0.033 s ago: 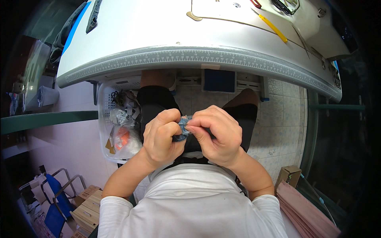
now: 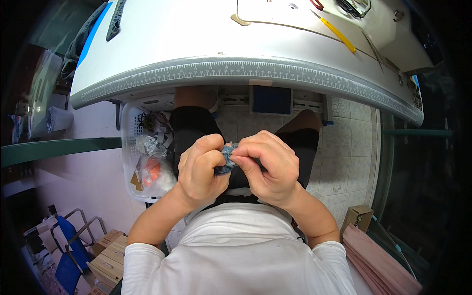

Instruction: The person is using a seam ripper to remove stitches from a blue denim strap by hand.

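Note:
Above my lap, just in front of my white shirt, a small bunched piece of blue denim is held between both hands. My left hand is curled around it, with the fingers closed and the cloth showing past the fingertips. At the cloth's right edge my right hand pinches with thumb and index finger. Whether a thread or only the fabric edge lies in that pinch is too small to make out. Most of the denim is hidden by the left fingers.
Beyond my hands runs the white sewing table's ruler edge. On the table lie a yellow-handled tool, tweezers and a dark denim strip. A white basket with plastic bags stands left of my legs. A blue chair is at lower left.

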Motion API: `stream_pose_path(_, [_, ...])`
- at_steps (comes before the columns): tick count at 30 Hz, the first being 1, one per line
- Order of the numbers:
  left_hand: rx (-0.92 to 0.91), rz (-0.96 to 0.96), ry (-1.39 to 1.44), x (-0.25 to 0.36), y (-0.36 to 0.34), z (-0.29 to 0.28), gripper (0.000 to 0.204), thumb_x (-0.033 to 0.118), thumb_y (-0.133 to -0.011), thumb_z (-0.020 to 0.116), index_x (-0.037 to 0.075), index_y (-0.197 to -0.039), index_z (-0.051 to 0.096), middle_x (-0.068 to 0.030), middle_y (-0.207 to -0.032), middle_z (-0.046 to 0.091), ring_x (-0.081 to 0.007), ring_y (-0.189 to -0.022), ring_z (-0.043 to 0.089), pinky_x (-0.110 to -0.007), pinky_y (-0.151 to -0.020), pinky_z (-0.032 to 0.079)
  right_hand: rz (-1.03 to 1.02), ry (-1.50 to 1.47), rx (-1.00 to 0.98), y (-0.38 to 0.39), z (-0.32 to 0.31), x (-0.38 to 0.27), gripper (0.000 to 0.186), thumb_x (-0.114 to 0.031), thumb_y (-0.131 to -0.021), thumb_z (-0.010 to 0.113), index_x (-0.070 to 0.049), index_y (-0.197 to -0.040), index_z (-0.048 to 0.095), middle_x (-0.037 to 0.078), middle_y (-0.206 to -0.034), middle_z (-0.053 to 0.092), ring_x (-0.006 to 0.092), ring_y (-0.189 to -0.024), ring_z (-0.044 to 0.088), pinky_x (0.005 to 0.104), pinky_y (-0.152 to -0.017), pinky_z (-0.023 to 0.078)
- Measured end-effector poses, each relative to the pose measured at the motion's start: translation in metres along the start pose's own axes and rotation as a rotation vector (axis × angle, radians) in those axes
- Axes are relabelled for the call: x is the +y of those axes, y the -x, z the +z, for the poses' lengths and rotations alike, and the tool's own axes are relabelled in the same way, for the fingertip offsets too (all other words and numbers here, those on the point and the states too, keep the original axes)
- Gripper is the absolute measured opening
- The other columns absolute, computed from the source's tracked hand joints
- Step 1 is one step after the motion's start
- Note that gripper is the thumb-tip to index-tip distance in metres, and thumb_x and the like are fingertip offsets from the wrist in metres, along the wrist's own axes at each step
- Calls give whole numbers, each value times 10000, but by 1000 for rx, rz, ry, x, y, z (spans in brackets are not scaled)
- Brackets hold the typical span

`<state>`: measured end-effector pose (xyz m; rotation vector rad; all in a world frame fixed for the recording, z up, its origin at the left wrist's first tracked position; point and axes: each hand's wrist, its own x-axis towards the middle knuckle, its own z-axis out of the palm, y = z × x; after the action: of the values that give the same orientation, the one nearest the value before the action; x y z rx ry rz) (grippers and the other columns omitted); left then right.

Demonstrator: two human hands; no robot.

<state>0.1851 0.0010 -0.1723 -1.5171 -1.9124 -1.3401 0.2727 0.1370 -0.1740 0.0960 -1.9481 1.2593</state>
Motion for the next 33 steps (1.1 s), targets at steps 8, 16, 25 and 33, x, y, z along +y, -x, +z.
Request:
stream_pose_path(8, [24,-80,63,0,-1,-1,370,-177,-662,703,18,-868,466,-194,-877,635,-268,-640,627,-298,-556,517,277,-279,-7,8,-7,7,136,40,-912,620,-21,-901,499,104,-873,547,187,-738,570,290,-623,475])
stream_pose_path(16, [-68,-288,248,5,7,-4,318,-138,-866,625,28,-953,368,-238,-933,682,-195,-797,681,-256,-721,537,427,-483,-4,6,-29,6,116,-41,-957,653,21,-1019,577,76,-967,591,93,-764,562,219,-643,489])
stream_pose_path(25, [-39,-315,277,8,11,1,323,-105,-886,643,38,-962,362,-196,-892,668,-146,-754,623,-232,-670,500,406,-313,-184,2,-19,0,151,5,-812,788,10,-921,682,49,-895,620,64,-673,549,211,-568,444])
stream_pose_path(33, [-32,-361,346,12,8,6,301,-113,-890,614,37,-948,360,-182,-865,656,-134,-727,592,-240,-655,494,432,-333,-185,5,-19,-2,130,-15,-818,792,10,-844,668,45,-847,641,68,-664,570,214,-566,455])
